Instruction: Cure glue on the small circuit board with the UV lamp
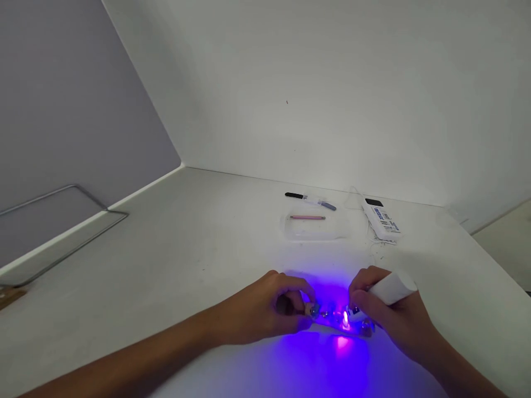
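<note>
My right hand (398, 315) is wrapped round a white handheld UV lamp (394, 287), its round end pointing up to the right. The lamp's lower end throws bright violet-blue light onto a narrow strip (332, 325) bearing several small shiny pieces, perhaps press-on nails. The glare blurs their details. At the strip's left end, my left hand (265, 307) pinches it between thumb and fingers, close to a small pale and teal piece (311, 309). The strip lies low over the white table, and I cannot tell whether it touches the surface.
Beyond my hands lies a clear plastic tray (315, 233) with a pink pen-like tool (307, 217). Behind it are nail files (294, 195) in clear wrap. A white device (381, 218) with a dark screen and cable lies right. A metal wire frame (83, 243) is at left.
</note>
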Demonstrator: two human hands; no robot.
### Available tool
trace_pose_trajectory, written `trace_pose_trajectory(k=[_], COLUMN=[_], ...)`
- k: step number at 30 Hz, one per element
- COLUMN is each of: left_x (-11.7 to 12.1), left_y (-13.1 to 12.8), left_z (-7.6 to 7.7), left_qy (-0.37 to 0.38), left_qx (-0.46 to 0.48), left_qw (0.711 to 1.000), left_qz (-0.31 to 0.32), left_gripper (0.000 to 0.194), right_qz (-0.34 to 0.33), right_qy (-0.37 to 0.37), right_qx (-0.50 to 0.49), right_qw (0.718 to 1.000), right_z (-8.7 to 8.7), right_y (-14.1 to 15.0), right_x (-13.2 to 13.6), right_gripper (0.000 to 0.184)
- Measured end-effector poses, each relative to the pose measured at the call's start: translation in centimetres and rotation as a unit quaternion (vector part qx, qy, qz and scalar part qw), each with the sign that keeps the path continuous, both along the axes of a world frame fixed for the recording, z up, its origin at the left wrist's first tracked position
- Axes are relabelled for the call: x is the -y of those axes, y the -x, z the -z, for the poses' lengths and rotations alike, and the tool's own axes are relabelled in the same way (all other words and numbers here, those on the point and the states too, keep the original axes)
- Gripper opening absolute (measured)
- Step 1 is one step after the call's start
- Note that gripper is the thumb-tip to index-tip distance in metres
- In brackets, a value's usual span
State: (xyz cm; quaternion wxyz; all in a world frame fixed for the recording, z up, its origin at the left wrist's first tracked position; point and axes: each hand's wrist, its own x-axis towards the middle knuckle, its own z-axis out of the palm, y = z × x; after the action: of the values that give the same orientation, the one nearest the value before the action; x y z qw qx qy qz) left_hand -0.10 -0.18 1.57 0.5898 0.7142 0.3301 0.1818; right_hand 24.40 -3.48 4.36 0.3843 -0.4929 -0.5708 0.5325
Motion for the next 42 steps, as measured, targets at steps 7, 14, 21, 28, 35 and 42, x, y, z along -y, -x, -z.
trace_pose_trajectory(k=[7, 14, 21, 28, 35, 42], left_x=[0.14, -0.02, 0.11, 0.09, 0.07, -0.01], left_y=[0.03, -0.08, 0.13, -0.10, -0.09, -0.06], left_z=[-0.06, -0.04, 0.06, -0.08, -0.11, 0.02], left_qy=[-0.001, 0.002, -0.004, -0.003, -0.008, -0.008], left_qx=[0.004, 0.000, -0.012, -0.001, -0.011, -0.002], left_qw=[1.000, 1.000, 1.000, 1.000, 1.000, 1.000], left_qz=[0.001, -0.001, 0.001, -0.005, -0.003, -0.002], left_gripper=[0.006, 0.006, 0.008, 0.005, 0.008, 0.008], right_qz=[-0.023, -0.043, -0.049, -0.050, -0.028, -0.023], right_qy=[-0.035, -0.036, -0.041, -0.046, -0.014, -0.024], right_qx=[0.019, 0.029, 0.040, 0.046, 0.026, 0.029], right_qw=[0.999, 0.998, 0.997, 0.997, 0.999, 0.999], right_z=[-0.42, -0.85, -0.79, -0.43, -0.64, -0.59], right_y=[-0.03, -0.06, -0.13, -0.43, -0.17, -0.04], right_x=[-0.32, -0.31, -0.53, -0.54, -0.29, -0.24], right_gripper=[0.022, 0.022, 0.023, 0.024, 0.023, 0.022])
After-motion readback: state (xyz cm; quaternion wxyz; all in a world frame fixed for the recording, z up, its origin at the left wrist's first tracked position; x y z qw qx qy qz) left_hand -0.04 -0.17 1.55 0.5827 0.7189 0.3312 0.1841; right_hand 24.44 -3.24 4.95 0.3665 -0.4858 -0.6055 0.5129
